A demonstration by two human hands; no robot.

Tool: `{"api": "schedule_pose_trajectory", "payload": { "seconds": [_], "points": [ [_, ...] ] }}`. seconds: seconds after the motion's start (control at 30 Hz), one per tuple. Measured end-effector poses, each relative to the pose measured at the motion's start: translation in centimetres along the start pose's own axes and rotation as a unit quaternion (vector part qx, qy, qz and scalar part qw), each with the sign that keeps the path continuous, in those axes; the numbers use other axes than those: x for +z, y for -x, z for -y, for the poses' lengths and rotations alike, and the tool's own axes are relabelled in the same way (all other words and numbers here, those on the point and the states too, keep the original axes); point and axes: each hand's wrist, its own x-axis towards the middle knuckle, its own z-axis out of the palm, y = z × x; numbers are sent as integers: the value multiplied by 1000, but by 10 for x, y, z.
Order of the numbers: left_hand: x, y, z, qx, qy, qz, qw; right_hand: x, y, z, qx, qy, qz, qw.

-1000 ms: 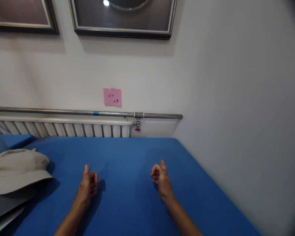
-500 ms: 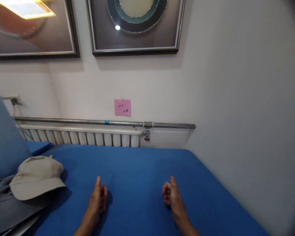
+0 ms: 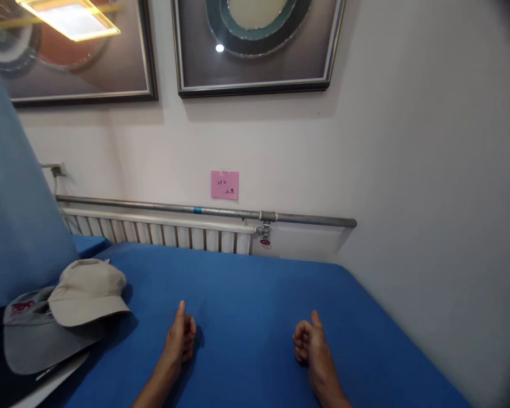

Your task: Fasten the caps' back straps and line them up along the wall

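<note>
Both hands are over a blue covered surface [image 3: 238,294], apart from each other. My left hand [image 3: 181,338] is left of the middle, with its fingers curled in and its thumb pointing up; nothing shows in it. My right hand [image 3: 312,344] is to the right, also with curled fingers and a raised thumb, and no object is visible in it. Nearest to my left hand is a beige cap [image 3: 89,289], which lies partly on a grey cap [image 3: 38,334] at the left.
A light blue curtain [image 3: 21,215] hangs at the left. Behind the blue surface are a white radiator [image 3: 170,232], a metal pipe [image 3: 161,207] and a red-handled valve [image 3: 266,242]. A pink note [image 3: 225,185] and framed pictures [image 3: 255,88] are on the wall.
The view has turned slightly left, so the caps, note and pictures appear further right, and more of the curtain and grey cap shows. Both hands keep their curled, thumbs-up shape.
</note>
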Motion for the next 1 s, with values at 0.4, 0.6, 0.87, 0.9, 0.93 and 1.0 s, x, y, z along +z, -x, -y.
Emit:
{"api": "schedule_pose_trajectory", "payload": {
  "seconds": [0.4, 0.6, 0.87, 0.9, 0.93, 1.0],
  "points": [
    [-1, -3, 9, 68, 12, 10, 998, 2, 2, -6, -3, 53, 17, 998],
    [-2, -6, 12, 81, -27, 2, 996, 7, 7, -11, -69, 160, 0, 985],
    [-4, 1, 6, 117, -2, -61, 991, 15, 13, -22, -252, 366, 103, 890],
    [-8, 1, 4, 124, 9, -85, 989, 15, 11, -21, -247, 365, 104, 892],
    [-14, 0, 1, 132, 23, -112, 985, 15, 10, -21, -243, 364, 105, 893],
    [-30, -3, -7, 146, 56, -177, 972, 15, 8, -19, -236, 365, 111, 894]
  ]
}}
